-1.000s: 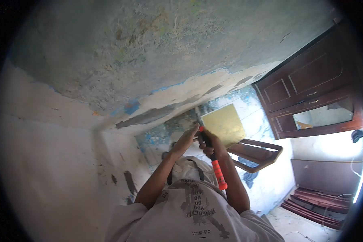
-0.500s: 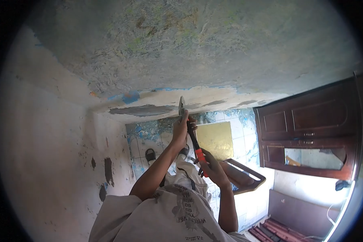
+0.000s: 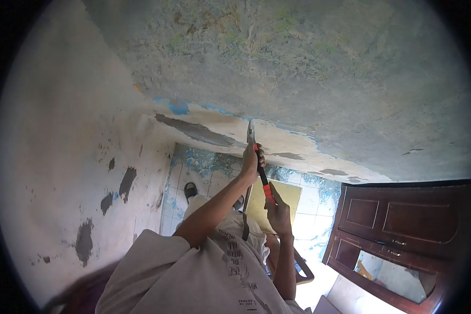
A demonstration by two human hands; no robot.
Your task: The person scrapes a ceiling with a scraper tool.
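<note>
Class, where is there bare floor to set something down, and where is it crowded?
Mostly bare white tiles lie between the yellow panel and the dark cabinet. Crowded: the blue-flecked strip below the scraped wall, and around the tool, left hand and right hand.

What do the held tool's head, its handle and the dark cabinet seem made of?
Tool head: probably metal, from its grey, faintly shiny surface. Handle: perhaps plastic or rubber, judging by its black and red sections; finish unclear. Dark cabinet: apparently varnished or painted wood, given its reddish-brown, panelled front; could be veneer.
</note>
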